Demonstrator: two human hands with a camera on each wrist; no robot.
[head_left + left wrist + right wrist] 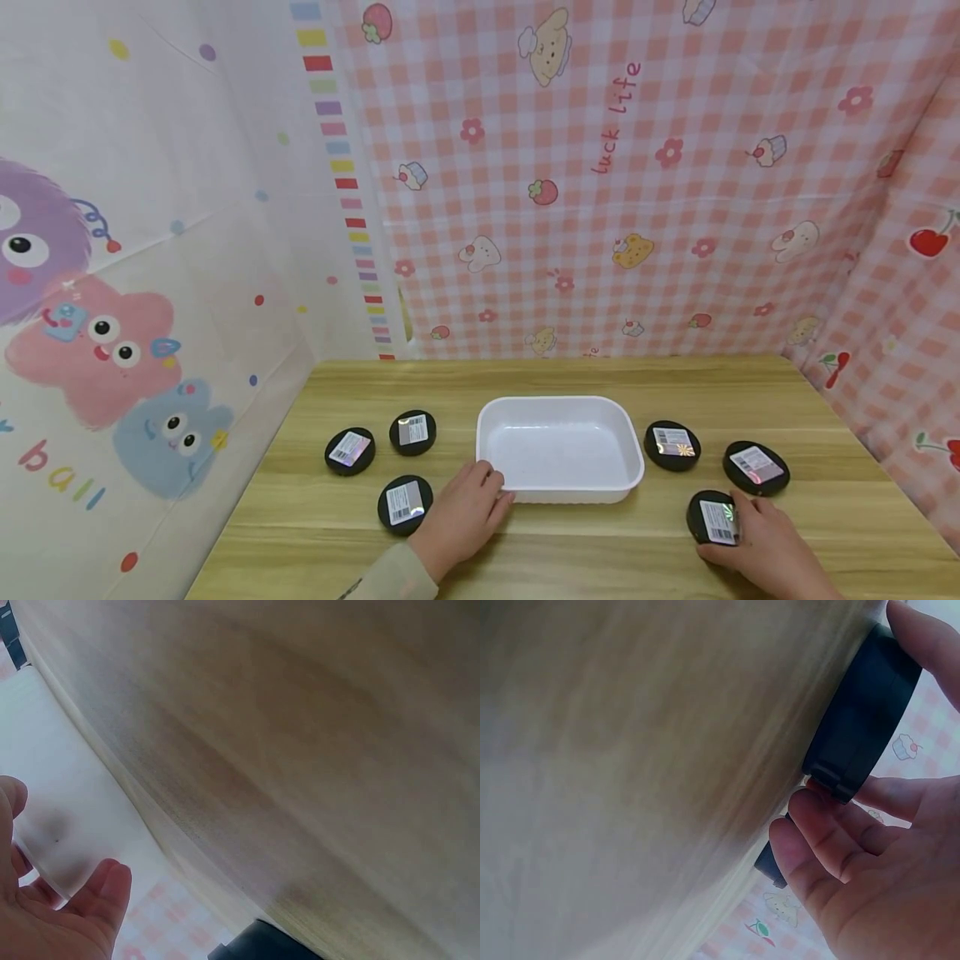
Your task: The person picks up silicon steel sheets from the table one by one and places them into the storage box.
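A white rectangular plastic tray stands mid-table. My left hand grips its near left corner, fingers at the rim and thumb along the front wall; in the left wrist view the tray's wall lies behind the fingers. On the right, my right hand holds a black round flat case with a silver barcode label on top. The right wrist view shows the thumb on one side of this black case and the fingers on the other, with its edge low over the wood.
Two similar black cases lie right of the tray, one near it and one farther right. Left of it are three more: far left, back and front. Patterned cloths hang behind the wooden table.
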